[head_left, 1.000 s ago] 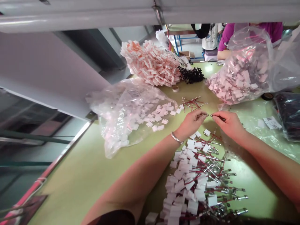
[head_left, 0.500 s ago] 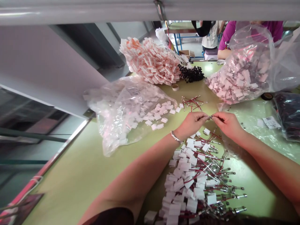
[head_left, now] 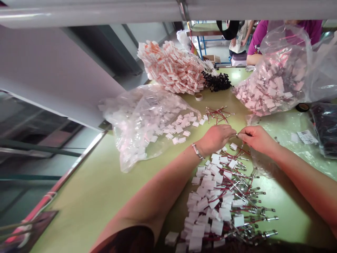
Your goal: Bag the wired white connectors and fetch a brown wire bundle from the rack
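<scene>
My left hand is closed in a pinch, its fingertips meeting those of my right hand, which is pinched too. Between them shows a tiny metallic bit, too small to name. Just beyond my hands lie loose red wires with metal ends. Below them, a large pile of white connectors with red wires and metal tips spreads between my forearms. Left of my left hand, small white pieces spill from a clear plastic bag.
At the back stand a heap of pink-white parts, black-tipped pieces and a tape roll. A filled clear bag, black tape and a dark bag are at right. A person in purple sits opposite.
The fingers of my left hand have turned a little, showing more of its back. The pinch between both hands remains. The whole view has shifted slightly.
</scene>
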{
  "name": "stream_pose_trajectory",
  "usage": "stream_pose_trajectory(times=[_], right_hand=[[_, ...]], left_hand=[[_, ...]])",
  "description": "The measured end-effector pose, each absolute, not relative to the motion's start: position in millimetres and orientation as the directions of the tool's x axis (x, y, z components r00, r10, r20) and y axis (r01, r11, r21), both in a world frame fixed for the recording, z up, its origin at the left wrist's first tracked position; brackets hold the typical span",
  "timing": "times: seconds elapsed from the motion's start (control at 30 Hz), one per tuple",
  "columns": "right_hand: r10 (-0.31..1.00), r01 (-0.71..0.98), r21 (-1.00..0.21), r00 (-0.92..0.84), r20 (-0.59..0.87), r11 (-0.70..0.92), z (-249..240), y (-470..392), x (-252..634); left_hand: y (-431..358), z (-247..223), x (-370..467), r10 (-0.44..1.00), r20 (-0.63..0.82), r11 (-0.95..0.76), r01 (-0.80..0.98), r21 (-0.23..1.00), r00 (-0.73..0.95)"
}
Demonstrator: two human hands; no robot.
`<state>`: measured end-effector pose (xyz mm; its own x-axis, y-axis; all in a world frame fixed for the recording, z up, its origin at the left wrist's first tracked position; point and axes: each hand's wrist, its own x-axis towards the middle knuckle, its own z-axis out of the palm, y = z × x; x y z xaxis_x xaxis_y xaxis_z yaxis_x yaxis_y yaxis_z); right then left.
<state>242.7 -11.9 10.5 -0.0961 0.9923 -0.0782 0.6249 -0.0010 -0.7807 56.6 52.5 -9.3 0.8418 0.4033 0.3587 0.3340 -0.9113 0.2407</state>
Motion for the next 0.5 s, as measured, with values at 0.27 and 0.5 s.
stream_pose_trajectory(times=[0.27, 0.5], right_hand=[[0.969, 0.882, -0.400, -0.225, 0.108, 0.249, -14, 2, 256], [0.981, 0.942, -0.328, -0.007, 0.194, 0.071, 33, -9, 304]], left_hand=[[102, -5, 19, 0.525, 0.441, -0.850, 0.420, 0.319, 0.728], [105, -31, 27, 0.499, 0.226, -0.863, 0.458, 0.211, 0.837]])
